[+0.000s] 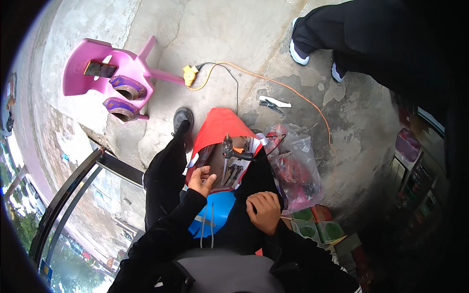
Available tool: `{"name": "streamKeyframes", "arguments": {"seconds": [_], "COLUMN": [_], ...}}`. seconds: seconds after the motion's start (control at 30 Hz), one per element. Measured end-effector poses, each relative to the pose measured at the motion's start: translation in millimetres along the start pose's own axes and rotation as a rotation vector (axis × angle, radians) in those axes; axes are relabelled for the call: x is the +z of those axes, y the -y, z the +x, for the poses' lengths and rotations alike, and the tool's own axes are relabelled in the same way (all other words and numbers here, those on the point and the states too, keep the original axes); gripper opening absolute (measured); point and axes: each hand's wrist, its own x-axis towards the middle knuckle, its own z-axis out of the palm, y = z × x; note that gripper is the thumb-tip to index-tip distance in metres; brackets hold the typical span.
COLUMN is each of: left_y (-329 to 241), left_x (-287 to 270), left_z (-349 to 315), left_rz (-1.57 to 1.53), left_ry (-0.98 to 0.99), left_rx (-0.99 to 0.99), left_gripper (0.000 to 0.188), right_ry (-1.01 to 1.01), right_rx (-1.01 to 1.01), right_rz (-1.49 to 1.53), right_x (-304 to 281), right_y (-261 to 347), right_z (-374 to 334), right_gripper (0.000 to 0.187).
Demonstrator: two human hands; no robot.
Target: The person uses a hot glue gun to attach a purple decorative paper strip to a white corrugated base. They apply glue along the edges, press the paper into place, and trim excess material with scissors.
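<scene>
A red-covered piece (222, 122) with an open, greyish-brown inside rests at my lap. A black glue gun (227, 146) with an orange trigger stands across its opening, nozzle pointing away from me. My left hand (201, 181) is beside the near left edge of the piece, thumb and forefinger apart, with nothing visible between them. Whether it touches the edge I cannot tell. On my right thigh lies my right hand (264, 211), loosely bent and holding nothing that I can see. Dark printed shapes (235, 173) show on the piece's inner wall.
A pink plastic chair (80, 58) holds a phone (100, 69) and two purple-and-gold bands (128, 88). An orange cord (293, 92) runs from a yellow socket (190, 75). A clear plastic bag (298, 171) lies right of me. Another person's legs (337, 29) stand far right.
</scene>
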Motion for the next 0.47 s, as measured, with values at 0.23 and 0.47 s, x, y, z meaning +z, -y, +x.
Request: {"name": "streamKeyframes", "arguments": {"seconds": [0.23, 0.47], "left_y": [-35.5, -50.4], "left_x": [-56.1, -105.3], "left_z": [-59.8, -93.3], "left_rz": [-0.144, -0.025], "left_ry": [0.11, 0.127], "left_rx": [-0.217, 0.05], "left_gripper": [0.016, 0.014], "right_ry": [-0.144, -0.086], "right_rx": [0.117, 0.236], "right_rz": [-0.052, -0.171], "right_x": [20.1, 64.8], "right_y": [-14.5, -10.2], "right_z": [-33.4, -83.4], "right_gripper": [0.008, 0.014]}}
